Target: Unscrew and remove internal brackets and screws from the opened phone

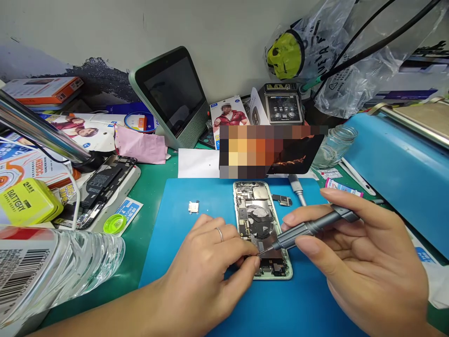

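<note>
An opened phone [259, 206] lies on the blue mat with its circuit boards and inner parts bare. My right hand [372, 248] grips a grey screwdriver [298, 234], slanting it down to the left over the phone's lower half. Thumb and forefinger of my left hand [213, 262] are pinched together at the screwdriver's thin tip; whatever is between them is too small to make out. A small metal part [193, 207] rests on the mat left of the phone. To the phone's right sits a dark small component [282, 200].
Behind the phone a dark panel [298, 154] leans, partly blurred. A tablet-like display [171, 93] stands at the back. On the left are another opened phone [101, 187], a yellow battery box [30, 201] and a clear bottle [80, 267]. A glass jar [336, 145] stands right.
</note>
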{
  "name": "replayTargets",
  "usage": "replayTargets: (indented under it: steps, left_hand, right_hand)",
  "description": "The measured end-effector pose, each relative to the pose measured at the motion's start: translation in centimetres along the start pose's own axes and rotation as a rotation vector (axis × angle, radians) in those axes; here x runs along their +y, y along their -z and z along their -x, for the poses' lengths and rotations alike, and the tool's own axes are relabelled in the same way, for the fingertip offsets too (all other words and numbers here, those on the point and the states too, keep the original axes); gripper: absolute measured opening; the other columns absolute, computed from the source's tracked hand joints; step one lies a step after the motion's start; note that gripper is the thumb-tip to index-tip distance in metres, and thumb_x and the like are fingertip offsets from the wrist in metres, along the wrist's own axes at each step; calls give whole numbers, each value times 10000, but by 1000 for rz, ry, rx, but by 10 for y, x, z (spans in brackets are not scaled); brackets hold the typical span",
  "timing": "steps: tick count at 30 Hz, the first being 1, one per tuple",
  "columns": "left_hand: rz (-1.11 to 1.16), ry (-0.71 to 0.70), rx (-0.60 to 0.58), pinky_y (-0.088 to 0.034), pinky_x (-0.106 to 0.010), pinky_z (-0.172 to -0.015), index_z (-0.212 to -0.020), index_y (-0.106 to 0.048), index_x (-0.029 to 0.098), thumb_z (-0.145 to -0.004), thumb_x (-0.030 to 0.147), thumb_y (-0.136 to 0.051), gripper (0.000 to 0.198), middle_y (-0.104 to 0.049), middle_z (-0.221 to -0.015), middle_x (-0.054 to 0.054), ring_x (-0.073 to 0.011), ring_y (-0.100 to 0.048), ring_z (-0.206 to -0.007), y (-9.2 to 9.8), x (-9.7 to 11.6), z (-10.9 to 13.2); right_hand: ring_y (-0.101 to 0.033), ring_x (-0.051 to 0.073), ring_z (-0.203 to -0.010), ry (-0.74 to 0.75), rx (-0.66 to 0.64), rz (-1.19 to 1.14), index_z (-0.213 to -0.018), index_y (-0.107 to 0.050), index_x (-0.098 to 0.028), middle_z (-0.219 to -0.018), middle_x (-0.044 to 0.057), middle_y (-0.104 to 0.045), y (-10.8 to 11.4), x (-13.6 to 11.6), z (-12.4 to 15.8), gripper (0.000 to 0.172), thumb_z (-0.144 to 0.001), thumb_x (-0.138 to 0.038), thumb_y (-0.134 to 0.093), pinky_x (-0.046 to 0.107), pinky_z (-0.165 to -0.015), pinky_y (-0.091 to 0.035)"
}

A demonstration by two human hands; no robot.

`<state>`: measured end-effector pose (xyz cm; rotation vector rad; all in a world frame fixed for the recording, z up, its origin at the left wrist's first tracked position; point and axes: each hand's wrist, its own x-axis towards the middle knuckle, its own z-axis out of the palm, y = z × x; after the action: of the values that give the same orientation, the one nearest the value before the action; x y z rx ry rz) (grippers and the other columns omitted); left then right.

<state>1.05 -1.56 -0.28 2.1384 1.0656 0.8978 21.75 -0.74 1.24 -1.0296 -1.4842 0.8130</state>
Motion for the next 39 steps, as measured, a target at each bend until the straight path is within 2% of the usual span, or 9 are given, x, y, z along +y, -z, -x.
replayTargets:
  steps: [8, 13, 20, 27, 39]
  left_hand:
    - [14, -4, 1, -294, -356, -680, -925, -698, 200, -972, 149, -609, 113, -653, -749, 41, -145, -529, -680, 0, 0, -1]
    - [6, -7, 7, -287, -354, -672, -917, -692, 195, -967, 144, -610, 109, -644, -742, 46, -141, -519, -674, 0, -1, -1]
    - [8, -4, 10, -291, -356, -675, -900, -687, 196, -969, 153, -608, 113, -636, -738, 50, -138, -520, -679, 0, -1, -1]
    - [11, 1, 10, -294, -351, -669, -901, -680, 201, -966, 154, -610, 106, -631, -739, 55, -133, -518, -674, 0, 0, -2]
    - [8, 43, -8, -305, -360, -698, -951, -701, 221, -953, 182, -645, 68, -660, -776, 49, -156, -552, -718, -1, -2, 0]
  right_hand:
    - [-760, 140, -843, 23, -5, -3, -1295, -617, -361, -915, -16, -766, 1, 0, -1, 513, -863, -113, -742, 168, -677, -655]
    - [-757, 103, -868, 46, -22, -19, -1309, -609, -357, -928, -31, -763, 0, 2, -2, 529, -871, -84, -722, 110, -731, -637]
    - [-755, 96, -902, 43, -25, -33, -1332, -594, -375, -951, -40, -761, 1, 4, 0, 550, -877, -95, -721, 106, -765, -637]
    - [-759, 111, -871, 45, -27, -27, -1319, -610, -368, -929, -28, -766, 1, 3, -2, 529, -871, -114, -736, 119, -736, -642]
    - [-754, 100, -885, 54, -8, 7, -1331, -591, -354, -947, -27, -758, 2, 2, 0, 602, -844, -16, -698, 106, -723, -636]
